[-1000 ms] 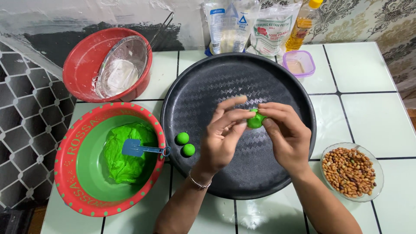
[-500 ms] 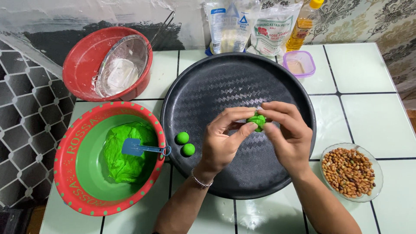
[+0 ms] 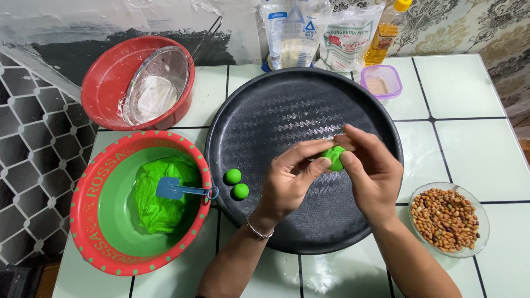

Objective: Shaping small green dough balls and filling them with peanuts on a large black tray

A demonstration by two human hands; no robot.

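Head view shows your left hand [image 3: 287, 179] and right hand [image 3: 372, 171] both pinched closed around a green dough piece [image 3: 333, 157] above the black tray's [image 3: 276, 110] centre. Squeeze unevenly and it may tear, or drop onto the two finished dough balls [image 3: 236, 184] near the tray's left rim.

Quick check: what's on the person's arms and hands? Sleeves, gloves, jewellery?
Both forearms are bare as far as the frame shows, no sleeves visible. No gloves on either of the hands. The left hand has a thin silvery chain bracelet at the wrist. The right hand shows no bracelet, watch or rings.

green dough lump [image 3: 333, 157], pinched, above tray
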